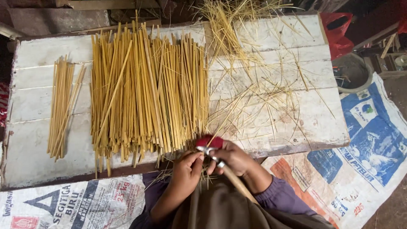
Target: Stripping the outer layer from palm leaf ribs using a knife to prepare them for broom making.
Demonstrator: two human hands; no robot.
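My left hand (pixel 185 168) pinches a thin bamboo strip (pixel 196 199) that runs down toward my lap. My right hand (pixel 235 159) grips a knife with a wooden handle (pixel 237 185) and a metal collar (pixel 210 152); a red wrap (pixel 210 141) covers the fingertip or thumb at the blade. Both hands meet at the near edge of a white wooden board (pixel 38 140). A big pile of cut yellow bamboo sticks (pixel 148 89) lies just beyond them.
A small bundle of sticks (pixel 62 106) lies at the board's left. Thin shavings (pixel 263 93) are scattered over the right half. Printed sacks (pixel 364 144) cover the floor. A grey basin (pixel 352 74) and red plastic bag (pixel 337 29) sit at right.
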